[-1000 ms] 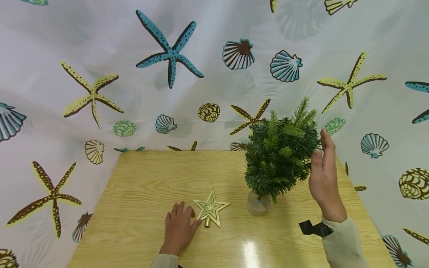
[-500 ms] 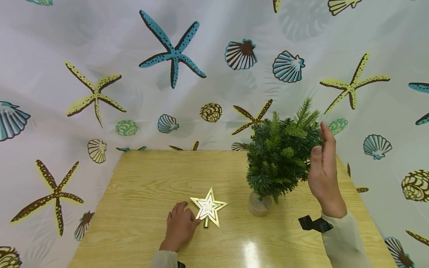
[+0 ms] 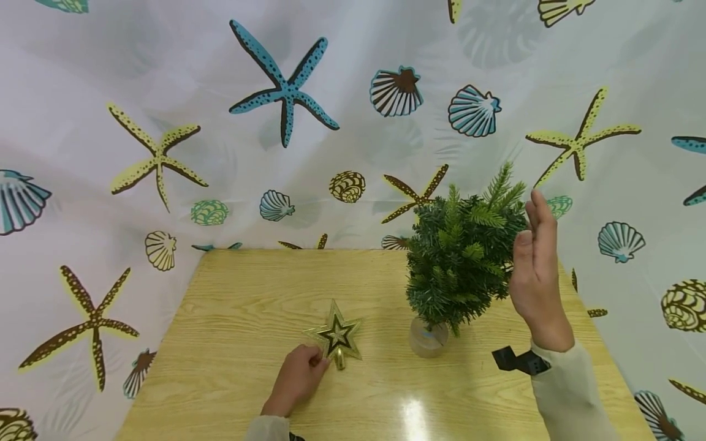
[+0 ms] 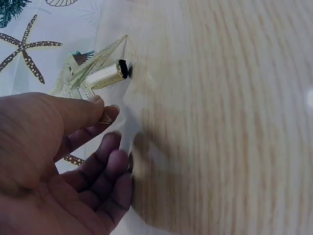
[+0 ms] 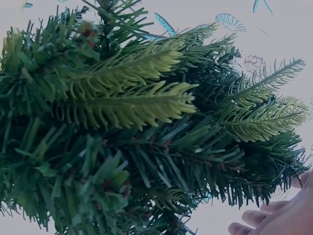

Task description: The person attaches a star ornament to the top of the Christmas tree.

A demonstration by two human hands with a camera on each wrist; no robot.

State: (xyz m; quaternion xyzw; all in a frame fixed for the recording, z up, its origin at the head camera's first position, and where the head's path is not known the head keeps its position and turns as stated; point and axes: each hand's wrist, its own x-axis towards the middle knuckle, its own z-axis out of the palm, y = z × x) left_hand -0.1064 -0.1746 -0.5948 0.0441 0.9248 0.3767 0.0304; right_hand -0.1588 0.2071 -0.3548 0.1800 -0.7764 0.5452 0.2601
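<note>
A gold star tree topper (image 3: 337,335) with a short hollow socket (image 4: 106,77) is tilted up from the table. My left hand (image 3: 299,375) pinches one of its points between thumb (image 4: 80,113) and index finger; the other fingers are loosely bent below. To the right stands a small artificial Christmas tree (image 3: 463,254) on a round pale base (image 3: 429,339). My right hand (image 3: 537,285) is upright beside the tree's right side, its fingers straight. In the right wrist view, green branches (image 5: 146,103) fill most of the frame, and those fingers (image 5: 283,215) show at the lower right corner.
Both hands are over a wooden table (image 3: 248,294). A white curtain (image 3: 342,141) printed with starfish and shells hangs behind and at both sides of it. A black strap (image 3: 518,360) is on the right wrist.
The star lay flat before; now its far side is tipped up and it has shifted slightly left in the left hand's pinch. The right hand has risen slightly along the tree.
</note>
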